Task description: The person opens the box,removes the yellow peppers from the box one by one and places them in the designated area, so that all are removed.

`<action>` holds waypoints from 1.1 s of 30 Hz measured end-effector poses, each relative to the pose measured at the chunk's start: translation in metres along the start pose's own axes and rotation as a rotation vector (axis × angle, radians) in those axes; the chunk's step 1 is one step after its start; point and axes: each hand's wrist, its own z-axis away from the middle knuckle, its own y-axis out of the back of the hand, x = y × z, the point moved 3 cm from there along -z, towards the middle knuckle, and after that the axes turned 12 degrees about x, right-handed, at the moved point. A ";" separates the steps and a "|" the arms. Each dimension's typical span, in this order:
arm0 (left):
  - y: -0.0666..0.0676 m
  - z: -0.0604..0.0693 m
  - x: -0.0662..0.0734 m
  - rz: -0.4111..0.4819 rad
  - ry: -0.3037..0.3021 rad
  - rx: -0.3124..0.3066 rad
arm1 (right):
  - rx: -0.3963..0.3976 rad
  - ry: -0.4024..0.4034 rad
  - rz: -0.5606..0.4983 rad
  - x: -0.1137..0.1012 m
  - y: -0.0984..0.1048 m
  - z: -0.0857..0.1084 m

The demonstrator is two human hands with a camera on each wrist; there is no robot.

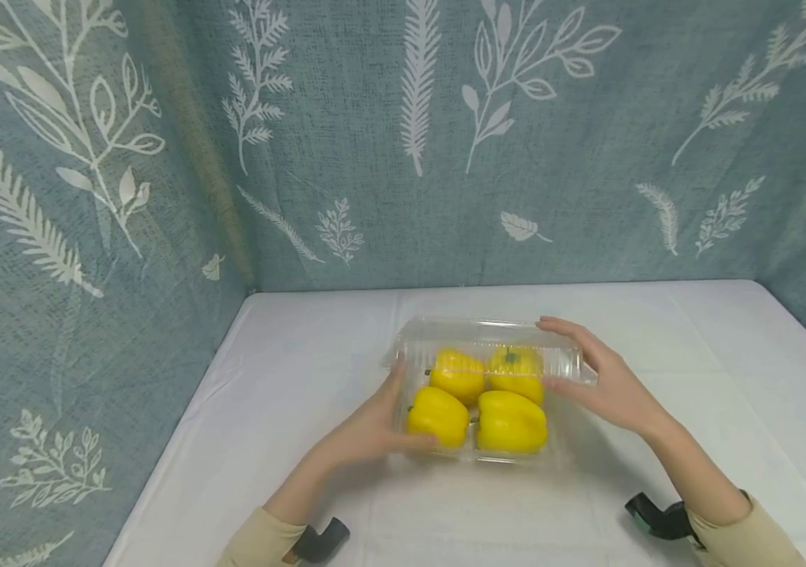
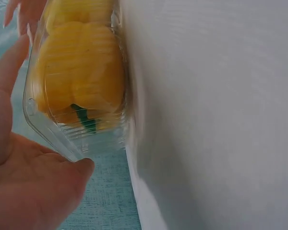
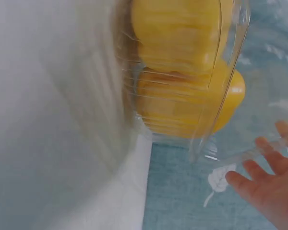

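Note:
A clear plastic container (image 1: 516, 457) with several yellow bell peppers (image 1: 512, 423) inside stands on the white cloth, its lid (image 1: 417, 331) raised at the back. At the left side is my left hand (image 1: 375, 417), its thumb across the near left corner and its fingers along the side wall. My right hand (image 1: 608, 386) holds the right end of the lid between thumb and fingers. Spread fingertips (image 3: 252, 167) show at the lid's edge in the right wrist view. In the left wrist view the thumb (image 2: 81, 170) touches the container's rim.
White cloth (image 1: 290, 354) covers the table around the container. Blue-green curtains (image 1: 375, 220) with white leaf prints hang behind and at both sides. Dark wrist mounts (image 1: 321, 542) sit by the sleeves.

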 end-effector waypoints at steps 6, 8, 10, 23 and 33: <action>-0.003 0.003 0.001 -0.050 -0.004 -0.030 | 0.071 -0.089 -0.089 0.007 -0.002 -0.017; -0.003 0.003 0.001 -0.061 -0.007 -0.033 | 0.093 -0.124 -0.119 0.009 -0.003 -0.022; -0.004 0.004 0.002 -0.064 -0.012 -0.031 | 0.116 -0.149 -0.141 0.012 -0.003 -0.026; -0.009 0.013 0.011 -0.104 0.014 -0.029 | 0.122 -0.167 -0.241 0.029 -0.011 -0.048; -0.011 0.019 0.017 -0.125 0.031 -0.019 | 0.066 -0.257 -0.348 0.042 -0.016 -0.055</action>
